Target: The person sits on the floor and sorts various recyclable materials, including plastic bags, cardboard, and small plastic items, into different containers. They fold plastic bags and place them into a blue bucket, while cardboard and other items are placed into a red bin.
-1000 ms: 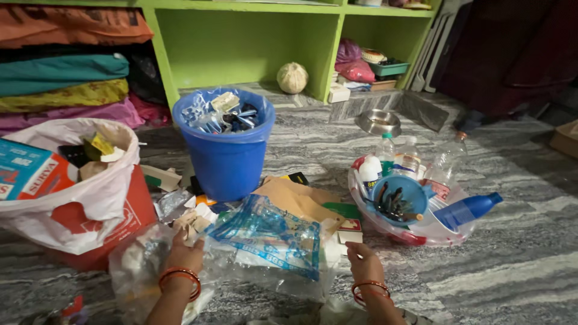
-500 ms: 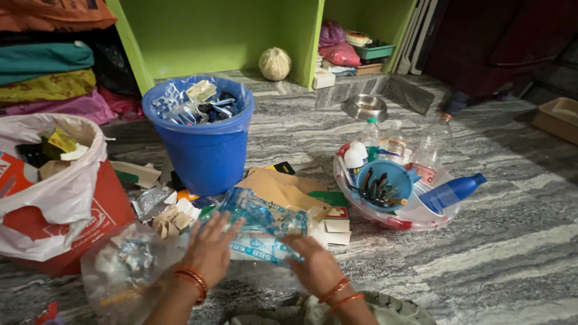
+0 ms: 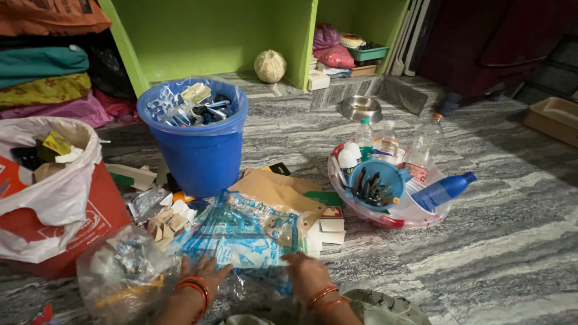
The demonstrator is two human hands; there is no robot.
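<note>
A clear plastic bag with blue print [image 3: 244, 232] lies on the grey marble floor in front of me. My left hand [image 3: 201, 277] presses flat on its near left edge. On the bag's near right edge rests my right hand [image 3: 307, 272], fingers bent over the plastic. Both wrists wear orange bangles. A crumpled clear bag of scraps [image 3: 123, 271] sits just left of my left hand. Brown paper [image 3: 274, 189] and small card pieces [image 3: 168, 219] lie behind the printed bag.
A blue bucket [image 3: 195, 153] full of wrappers stands behind the pile. A white and red sack [image 3: 51, 198] of rubbish is at the left. A clear bag [image 3: 391, 204] with bottles and a blue bowl sits at the right. Green shelves [image 3: 211, 36] line the back.
The printed plastic bag has come down from being held up to lying on the floor. Both hands moved lower and now press on its near edge.
</note>
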